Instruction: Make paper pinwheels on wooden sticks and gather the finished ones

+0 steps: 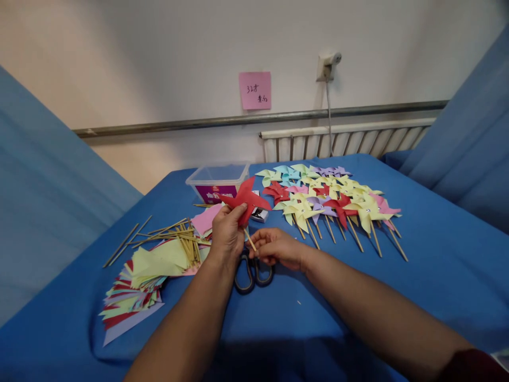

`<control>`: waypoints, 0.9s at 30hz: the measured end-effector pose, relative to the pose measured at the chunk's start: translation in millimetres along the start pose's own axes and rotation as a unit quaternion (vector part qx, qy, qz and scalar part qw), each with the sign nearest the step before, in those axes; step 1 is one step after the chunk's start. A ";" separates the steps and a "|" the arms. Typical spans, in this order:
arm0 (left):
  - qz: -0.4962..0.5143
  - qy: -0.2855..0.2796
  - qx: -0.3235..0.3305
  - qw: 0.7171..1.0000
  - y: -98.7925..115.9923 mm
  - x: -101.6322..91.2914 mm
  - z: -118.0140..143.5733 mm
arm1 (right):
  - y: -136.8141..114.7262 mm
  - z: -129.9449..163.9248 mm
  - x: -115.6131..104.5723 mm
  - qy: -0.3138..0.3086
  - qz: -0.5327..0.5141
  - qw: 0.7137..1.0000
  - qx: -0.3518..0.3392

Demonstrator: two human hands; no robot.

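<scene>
A red paper pinwheel (247, 197) is up in front of me, its blades folded toward the middle. My left hand (228, 233) is closed on it, thumb pressed over the paper near the centre. Its thin wooden stick (251, 240) slants down to the right, and the fingers of my right hand (278, 248) pinch the stick's lower end. Just beneath my hands lie scissors (254, 276) with black handles; their blades are hidden. Behind the pinwheel is a small white box (260, 214) with dark bits in it, partly covered.
Several finished pinwheels (338, 199) in mixed colours lie at the right back. On the left are fanned paper sheets (133, 292) and a heap of wooden sticks (175, 236). A clear plastic tub (217, 175) stands behind. Blue cloth covers the table (358, 297).
</scene>
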State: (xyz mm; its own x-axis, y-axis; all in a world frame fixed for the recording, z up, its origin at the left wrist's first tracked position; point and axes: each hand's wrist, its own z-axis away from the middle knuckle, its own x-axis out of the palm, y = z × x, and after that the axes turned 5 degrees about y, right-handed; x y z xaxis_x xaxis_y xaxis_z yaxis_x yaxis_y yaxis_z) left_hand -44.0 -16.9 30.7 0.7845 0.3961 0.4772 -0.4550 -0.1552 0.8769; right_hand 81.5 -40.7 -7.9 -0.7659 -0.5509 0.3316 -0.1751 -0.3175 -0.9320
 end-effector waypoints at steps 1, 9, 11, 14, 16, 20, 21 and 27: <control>0.001 -0.002 -0.001 1.000 0.4 -0.1 0.4 | -1.4 1.6 -0.5 -0.010 -0.026 1.000 0.002; 0.027 -0.005 -0.012 1.000 1.9 -0.5 1.1 | -5.2 5.2 -5.2 -0.016 -0.092 0.996 0.016; 0.035 -0.015 -0.014 0.999 1.1 0.4 2.7 | -1.4 1.9 -5.3 0.004 -0.069 0.998 0.003; 0.042 -0.038 -0.024 0.998 -1.5 2.2 7.5 | 3.1 -2.2 -4.0 0.041 -0.030 0.998 -0.021; 0.043 -0.049 -0.032 0.997 -3.6 3.6 11.3 | 3.5 -3.3 -2.6 0.060 -0.020 0.997 -0.033; 0.036 -0.064 -0.042 0.996 -6.1 5.0 16.3 | 0.9 -3.1 -0.3 0.107 -0.035 0.992 -0.061; 0.035 -0.065 -0.044 0.996 -5.8 4.8 16.2 | 0.3 -2.8 0.1 0.116 -0.036 0.990 -0.064; 0.028 0.025 -0.005 0.999 2.3 -1.3 3.9 | -4.0 2.6 3.4 0.114 -0.020 0.990 -0.086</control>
State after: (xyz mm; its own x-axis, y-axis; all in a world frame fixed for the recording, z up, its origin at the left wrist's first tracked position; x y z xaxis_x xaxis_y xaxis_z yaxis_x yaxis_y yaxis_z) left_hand -44.5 -21.3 32.3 0.7363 0.4314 0.5213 -0.5018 -0.1688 0.8484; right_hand 81.2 -43.3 -2.6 -0.8722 -0.3464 0.3453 -0.2956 -0.1892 -0.9364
